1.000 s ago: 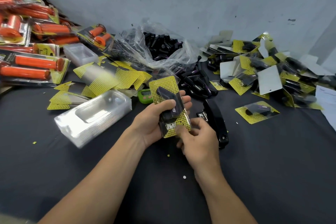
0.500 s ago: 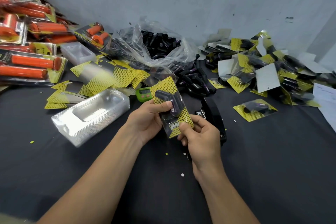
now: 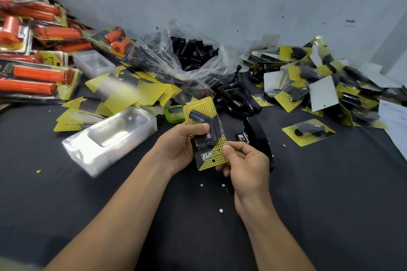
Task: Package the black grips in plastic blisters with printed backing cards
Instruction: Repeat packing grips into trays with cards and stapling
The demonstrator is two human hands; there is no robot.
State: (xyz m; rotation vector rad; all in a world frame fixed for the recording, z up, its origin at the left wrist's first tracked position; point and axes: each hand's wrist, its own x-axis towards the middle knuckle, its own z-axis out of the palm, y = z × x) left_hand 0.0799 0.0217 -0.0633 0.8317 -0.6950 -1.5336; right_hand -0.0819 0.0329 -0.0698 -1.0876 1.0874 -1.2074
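Over the dark table, the person holds one half-made pack up in both hands. The left hand grips it from the side, thumb pressed on the clear blister that covers a black grip. The right hand pinches the lower right edge of the yellow printed backing card, thumb on the front.

Just beyond the right hand lies a black stapler, and a green timer sits behind the card. To the left is a stack of empty blisters, with loose backing cards beyond it. A plastic bag of black grips slumps against the wall. Finished packs pile up on the right, and orange grip packs on the far left.
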